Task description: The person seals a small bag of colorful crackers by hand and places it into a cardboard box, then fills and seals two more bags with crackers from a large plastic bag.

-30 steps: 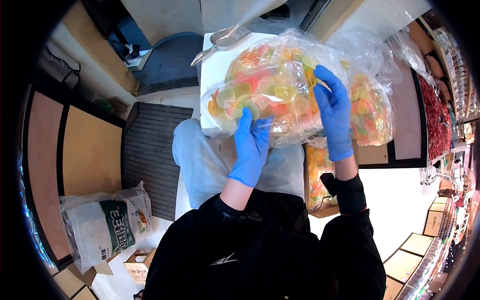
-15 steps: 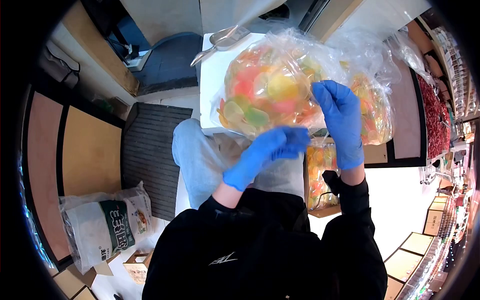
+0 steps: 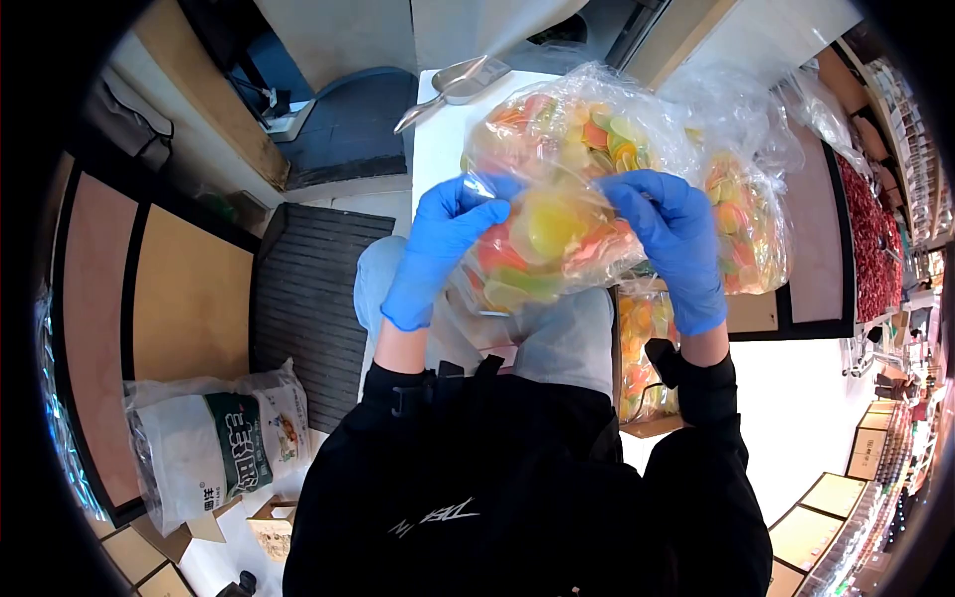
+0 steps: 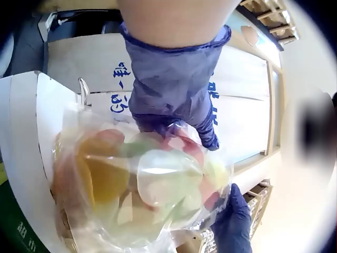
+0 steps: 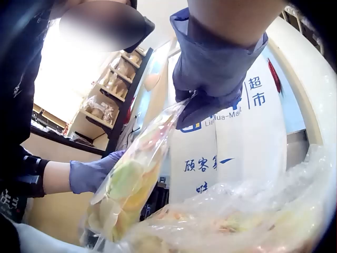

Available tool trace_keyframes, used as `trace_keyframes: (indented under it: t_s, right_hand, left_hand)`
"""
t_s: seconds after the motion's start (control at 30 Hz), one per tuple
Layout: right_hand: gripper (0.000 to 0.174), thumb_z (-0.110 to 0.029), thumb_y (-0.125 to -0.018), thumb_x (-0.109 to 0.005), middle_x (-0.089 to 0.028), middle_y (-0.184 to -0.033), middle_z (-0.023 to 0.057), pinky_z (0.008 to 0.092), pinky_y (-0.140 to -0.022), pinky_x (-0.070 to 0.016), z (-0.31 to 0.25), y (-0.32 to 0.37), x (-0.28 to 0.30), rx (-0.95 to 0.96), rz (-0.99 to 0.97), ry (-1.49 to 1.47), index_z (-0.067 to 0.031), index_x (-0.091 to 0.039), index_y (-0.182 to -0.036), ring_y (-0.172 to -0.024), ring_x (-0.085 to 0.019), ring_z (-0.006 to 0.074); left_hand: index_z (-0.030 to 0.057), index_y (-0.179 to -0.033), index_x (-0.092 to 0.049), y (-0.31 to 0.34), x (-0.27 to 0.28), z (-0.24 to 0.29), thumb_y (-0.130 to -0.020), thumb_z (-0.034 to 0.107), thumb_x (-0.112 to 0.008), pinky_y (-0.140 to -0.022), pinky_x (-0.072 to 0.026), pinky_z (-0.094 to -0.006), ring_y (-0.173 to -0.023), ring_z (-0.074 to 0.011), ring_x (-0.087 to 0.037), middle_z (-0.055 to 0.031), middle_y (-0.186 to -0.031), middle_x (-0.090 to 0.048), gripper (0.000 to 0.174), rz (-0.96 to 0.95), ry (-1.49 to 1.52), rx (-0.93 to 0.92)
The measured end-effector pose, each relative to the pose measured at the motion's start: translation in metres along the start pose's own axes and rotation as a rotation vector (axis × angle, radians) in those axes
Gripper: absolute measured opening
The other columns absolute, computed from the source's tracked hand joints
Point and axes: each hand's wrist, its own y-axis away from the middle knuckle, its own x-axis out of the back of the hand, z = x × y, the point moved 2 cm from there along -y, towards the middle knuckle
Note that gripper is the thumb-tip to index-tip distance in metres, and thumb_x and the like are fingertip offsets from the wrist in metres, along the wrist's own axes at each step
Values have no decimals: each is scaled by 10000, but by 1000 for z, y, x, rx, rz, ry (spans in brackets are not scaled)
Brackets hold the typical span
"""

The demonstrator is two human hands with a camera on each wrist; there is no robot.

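A small clear plastic bag [image 3: 542,239] of translucent red, yellow, green and orange discs hangs between my two blue-gloved hands. My left hand [image 3: 428,249] pinches its upper left edge, thumb toward the bag. At the opposite upper corner, my right hand [image 3: 676,244] pinches the plastic between thumb and fingers. The right wrist view shows the bag [image 5: 129,184] side-on, drawn up to a point at the right fingertips. Behind it lies a big clear bag [image 3: 637,109] of similar discs, partly covered by the small one.
A metal scoop [image 3: 463,80] lies at the back of the white stand [image 3: 433,159]. To the right stands another clear bag [image 3: 741,219] of discs, with a box of bagged discs [image 3: 647,348] lower down. A white and green sack [image 3: 224,438] rests at the lower left.
My left hand went from the small bag's lower left across toward my right hand, then back left and up to the bag's top edge. My right hand came down and took its corner.
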Motion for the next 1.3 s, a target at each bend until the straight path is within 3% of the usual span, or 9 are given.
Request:
trace_keyframes:
  t_s: [0.17,0.27,0.37,0.53,0.73,0.87,0.97,1.1,1.3]
  right_hand:
    - [191,-64,-785,-688,-682,-891,58,229,-716,-496,5,2,2,-121,-178,111,-7,-669,-966,-755,-615,97]
    - [187,-59,-791,-679,-678,-902,36,224,-735,-496,18,2,-4,1,16,253,-21,-666,-974,-777,-614,91]
    - [180,-73,-804,-676,-667,-880,22,229,-716,-501,17,3,-10,-165,136,-279,-23,-661,-977,-778,-608,90]
    - [177,-51,-835,-634,-654,-861,24,228,-665,-504,57,15,-12,-240,-65,-374,-3,-651,-1004,-759,-596,84]
    - [193,-67,-889,-540,-676,-904,66,213,-621,-497,34,21,-12,-196,19,-378,25,-650,-1018,-721,-606,91]
    - [189,-96,-906,-526,-676,-931,66,194,-614,-485,33,24,0,-106,182,-462,1,-643,-1018,-734,-614,93]
    - [198,-143,-919,-539,-665,-987,70,180,-590,-472,41,18,5,21,405,-708,-12,-621,-1041,-783,-621,94]
    - [203,-175,-922,-548,-643,-1055,79,196,-655,-467,50,17,4,19,499,-668,-17,-609,-1035,-879,-619,113]
    - [276,-105,-883,-561,-627,-1105,113,312,-831,-507,48,29,17,-150,10,-571,9,-594,-1132,-937,-631,194]
  left_hand:
    - [-9,-948,-670,14,-29,-12,-888,113,-569,-717,-487,-235,-765,-104,-613,-57,-869,-682,169,182,216,-104]
    - [-13,-941,-667,15,-36,-26,-910,134,-541,-741,-493,-246,-794,-118,-619,-71,-887,-681,196,232,311,-112]
    - [-12,-977,-655,16,-37,-35,-919,156,-533,-766,-495,-256,-818,-128,-620,-75,-919,-675,216,308,495,-111]
    - [-9,-1025,-639,19,-38,-36,-934,202,-517,-793,-499,-282,-829,-143,-619,-73,-949,-667,260,386,618,-85]
    - [35,-1238,-527,21,-21,-35,-861,326,-622,-852,-460,-292,-906,-126,-571,-24,-1032,-609,485,211,302,21]
    - [37,-1313,-453,35,-1,-64,-742,463,-716,-899,-425,-309,-984,-135,-526,-29,-1156,-552,759,-288,207,112]
    - [45,-1367,-383,46,-3,-100,-775,236,-712,-991,-407,-377,-1199,-203,-474,-64,-1320,-476,704,-463,698,34]
    - [60,-1416,-274,55,-43,-59,-727,264,-744,-1037,-365,-427,-1302,-237,-364,-76,-1446,-307,858,-225,733,86]
    - [61,-1412,-274,53,-35,-54,-745,310,-711,-1065,-332,-407,-1297,-250,-367,-89,-1418,-347,835,83,729,-51]
